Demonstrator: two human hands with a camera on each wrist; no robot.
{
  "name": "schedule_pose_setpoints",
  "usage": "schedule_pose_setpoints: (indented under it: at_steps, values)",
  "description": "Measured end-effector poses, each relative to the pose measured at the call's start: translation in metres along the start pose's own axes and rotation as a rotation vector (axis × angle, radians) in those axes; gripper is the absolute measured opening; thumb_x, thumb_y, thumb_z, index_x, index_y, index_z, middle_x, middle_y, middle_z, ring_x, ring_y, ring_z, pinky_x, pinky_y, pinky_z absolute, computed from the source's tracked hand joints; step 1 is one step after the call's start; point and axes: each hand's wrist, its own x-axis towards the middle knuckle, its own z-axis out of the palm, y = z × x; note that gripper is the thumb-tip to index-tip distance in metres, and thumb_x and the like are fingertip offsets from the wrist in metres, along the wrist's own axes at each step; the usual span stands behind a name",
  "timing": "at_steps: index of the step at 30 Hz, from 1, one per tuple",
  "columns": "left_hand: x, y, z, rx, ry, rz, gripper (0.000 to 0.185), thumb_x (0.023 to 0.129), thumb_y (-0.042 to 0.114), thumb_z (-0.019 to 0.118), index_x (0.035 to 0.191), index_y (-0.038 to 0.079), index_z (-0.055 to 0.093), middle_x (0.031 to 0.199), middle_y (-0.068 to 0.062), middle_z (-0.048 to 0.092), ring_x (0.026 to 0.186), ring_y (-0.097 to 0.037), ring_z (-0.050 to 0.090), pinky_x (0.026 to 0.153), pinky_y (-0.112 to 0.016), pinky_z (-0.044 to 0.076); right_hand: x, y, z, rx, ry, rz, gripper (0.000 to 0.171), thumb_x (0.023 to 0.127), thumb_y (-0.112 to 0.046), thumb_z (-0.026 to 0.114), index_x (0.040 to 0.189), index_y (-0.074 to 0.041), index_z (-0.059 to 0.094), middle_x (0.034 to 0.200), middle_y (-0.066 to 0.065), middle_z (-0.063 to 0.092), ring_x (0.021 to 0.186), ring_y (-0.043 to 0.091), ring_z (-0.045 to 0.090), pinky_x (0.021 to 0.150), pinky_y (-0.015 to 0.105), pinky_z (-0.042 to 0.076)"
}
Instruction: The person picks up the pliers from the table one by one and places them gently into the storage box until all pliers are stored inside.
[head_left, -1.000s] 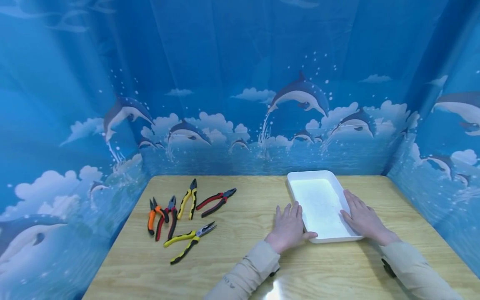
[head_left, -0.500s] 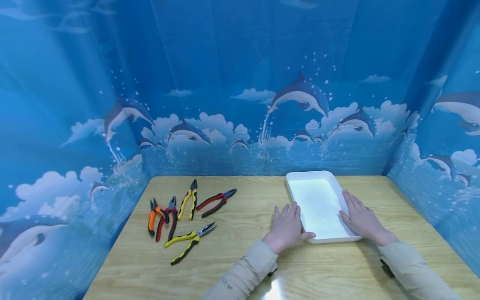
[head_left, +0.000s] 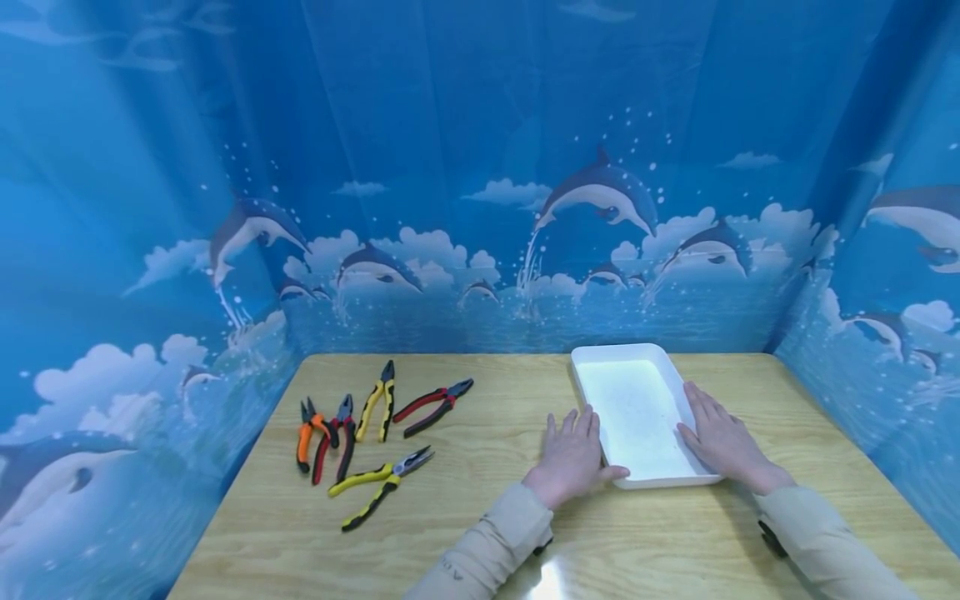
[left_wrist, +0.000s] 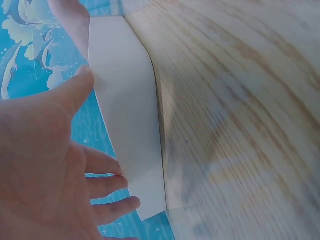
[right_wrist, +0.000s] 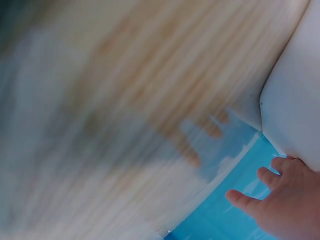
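Observation:
A shallow white rectangular tray (head_left: 637,408) lies on the right half of the wooden table, with nothing in it. My left hand (head_left: 568,458) rests at its near left corner, fingers straight and spread along the side, thumb over the near rim. In the left wrist view the thumb and fingertips (left_wrist: 131,202) meet the edge of the tray's white wall (left_wrist: 125,110). On the other side my right hand (head_left: 723,442) lies along the right rim, fingers extended and thumb over the inside. The right wrist view catches only part of that hand (right_wrist: 287,200), beside the white wall.
Several pliers lie on the left of the table (head_left: 480,533): orange-handled pliers (head_left: 303,446), two red-and-black pairs (head_left: 347,437) and two yellow-and-black pairs (head_left: 367,477). A blue dolphin-print curtain (head_left: 450,167) hangs behind and at both sides.
The tray and both hands have shifted very slightly to the left together. The pliers stay in place on the table.

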Motion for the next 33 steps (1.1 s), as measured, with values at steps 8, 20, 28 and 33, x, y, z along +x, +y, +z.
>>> schedule_pose_setpoints:
  at_steps: [8, 20, 28, 33]
  values:
    - [-0.0007, -0.0005, 0.0006, 0.000, 0.005, 0.001, 0.095, 0.090, 0.076, 0.048, 0.157, 0.010, 0.035, 0.164, -0.004, 0.031, 0.149, -0.023, 0.033, 0.120, -0.051, 0.027, -0.0004, -0.0031, -0.0028, 0.007, -0.021, 0.021, 0.072, 0.106, -0.026, 0.050, 0.155, 0.012, 0.015, 0.155, 0.037, 0.025, 0.138, 0.057, 0.030, 0.100, 0.076, 0.034]
    - [-0.0029, -0.0002, 0.0009, -0.025, 0.015, -0.007, 0.095, 0.089, 0.075, 0.051, 0.157, 0.010, 0.036, 0.164, -0.004, 0.032, 0.149, -0.025, 0.034, 0.120, -0.052, 0.027, -0.0005, -0.0002, 0.0022, 0.070, -0.025, 0.021, 0.070, 0.107, -0.026, 0.048, 0.155, 0.012, 0.014, 0.156, 0.038, 0.023, 0.140, 0.058, 0.027, 0.104, 0.075, 0.030]
    - [-0.0031, -0.0014, 0.0016, -0.040, 0.006, -0.005, 0.095, 0.089, 0.074, 0.052, 0.158, 0.011, 0.034, 0.165, -0.004, 0.030, 0.149, -0.026, 0.033, 0.120, -0.052, 0.027, -0.0018, -0.0005, -0.0010, 0.149, -0.044, 0.022, 0.072, 0.108, -0.029, 0.046, 0.158, 0.009, 0.010, 0.156, 0.038, 0.021, 0.141, 0.058, 0.024, 0.105, 0.077, 0.026]
    - [-0.0027, -0.0031, 0.0005, -0.028, -0.003, -0.001, 0.095, 0.090, 0.075, 0.051, 0.158, 0.011, 0.033, 0.165, -0.005, 0.028, 0.150, -0.027, 0.031, 0.120, -0.052, 0.026, 0.0000, -0.0021, -0.0028, 0.146, -0.050, 0.021, 0.072, 0.108, -0.028, 0.046, 0.157, 0.009, 0.010, 0.156, 0.038, 0.021, 0.141, 0.058, 0.023, 0.105, 0.077, 0.026]
